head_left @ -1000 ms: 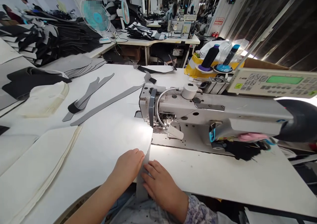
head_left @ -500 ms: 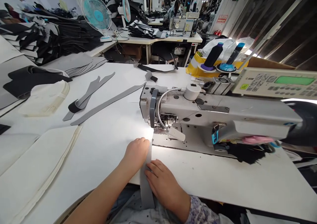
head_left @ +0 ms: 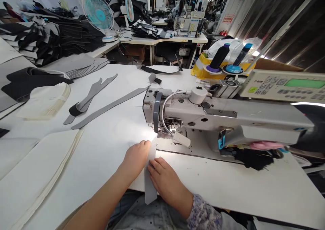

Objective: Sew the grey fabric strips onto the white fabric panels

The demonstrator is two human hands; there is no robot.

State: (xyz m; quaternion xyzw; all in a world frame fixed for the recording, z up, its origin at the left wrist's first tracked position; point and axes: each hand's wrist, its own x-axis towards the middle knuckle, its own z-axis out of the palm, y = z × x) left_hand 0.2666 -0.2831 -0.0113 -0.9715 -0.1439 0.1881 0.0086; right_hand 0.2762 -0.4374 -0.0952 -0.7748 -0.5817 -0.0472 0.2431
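A narrow grey fabric strip (head_left: pixel 150 186) runs from under the head of the sewing machine (head_left: pixel 218 116) toward my lap, its near end hanging past the table edge. My left hand (head_left: pixel 137 158) is closed at the strip's left edge, just short of the lit needle area. Lower down, my right hand (head_left: pixel 168 180) grips the right edge with bent fingers; its thumb is hidden. The needle and presser foot are hard to make out behind the machine's head and small lamp (head_left: pixel 181 139).
Left on the white table (head_left: pixel 106 162) lie a long grey strip (head_left: pixel 109 107), a crossed pair of strips (head_left: pixel 87 98) and stacked white pieces (head_left: pixel 43 155). Two thread cones (head_left: pixel 218 58) and a control panel (head_left: pixel 286 86) stand behind the machine. A fan (head_left: pixel 99 14) is at the back.
The grey strip has moved forward toward the machine, so less of it hangs over my lap. Both hands have shifted slightly forward with it.
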